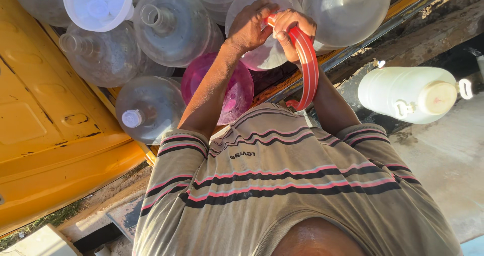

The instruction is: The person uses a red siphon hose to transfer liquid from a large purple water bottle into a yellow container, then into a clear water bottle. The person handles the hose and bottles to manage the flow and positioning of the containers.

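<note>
Left hand [250,26] | right hand [292,29] | fingers clamped on ribbed red hose [310,69] (above clear round jugs [174,26])

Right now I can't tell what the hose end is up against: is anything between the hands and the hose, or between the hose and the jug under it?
Nothing visible. Both hands already grip the red hose directly, over a clear jug; the hose end is hidden by the fingers.

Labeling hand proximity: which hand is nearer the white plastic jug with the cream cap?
Right. The right hand grips the red flexible hose on the side toward the white plastic jug; the left hand holds the hose end farther away, over the clear bottles.
</note>
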